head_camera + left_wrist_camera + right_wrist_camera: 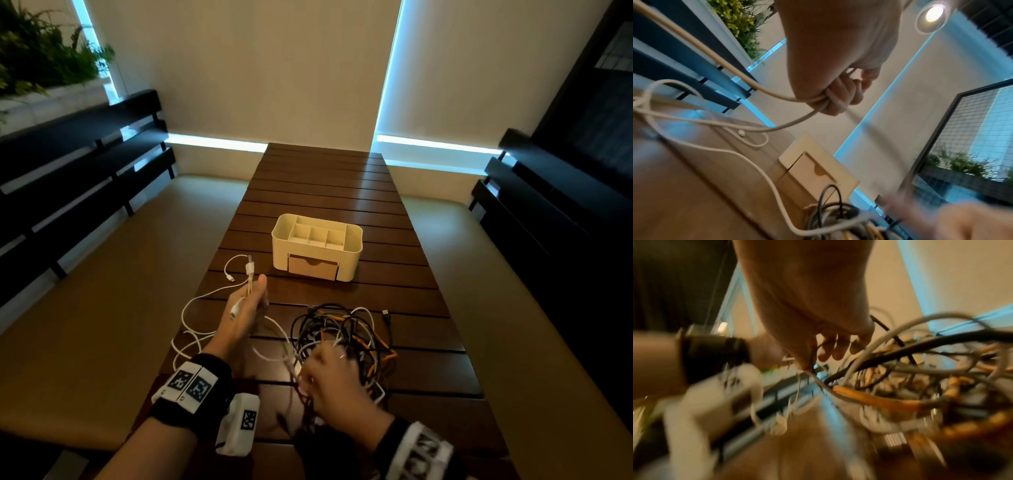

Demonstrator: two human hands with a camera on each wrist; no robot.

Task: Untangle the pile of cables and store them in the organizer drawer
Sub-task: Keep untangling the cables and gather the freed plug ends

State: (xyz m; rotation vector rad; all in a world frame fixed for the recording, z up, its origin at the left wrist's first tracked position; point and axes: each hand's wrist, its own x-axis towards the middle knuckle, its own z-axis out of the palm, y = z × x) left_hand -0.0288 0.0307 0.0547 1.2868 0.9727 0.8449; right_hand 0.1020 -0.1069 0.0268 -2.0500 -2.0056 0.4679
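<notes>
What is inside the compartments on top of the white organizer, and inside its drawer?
The open top compartments of the organizer look empty in the head view, though their floors are partly hidden by the dividers. The drawer is closed, so its contents cannot be seen.

The organizer [317,245] is sitting in the middle of the table [346,181]. The pile of cables [346,337] is lying in front of it, with one loose cable [202,308] lying to the left.

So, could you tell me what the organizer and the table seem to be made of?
The organizer looks like cream moulded plastic, matte, with rounded corners and thin dividers. The table looks like dark brown wooden slats, semi-glossy, since it reflects window light; it could be a wood-look composite.
</notes>
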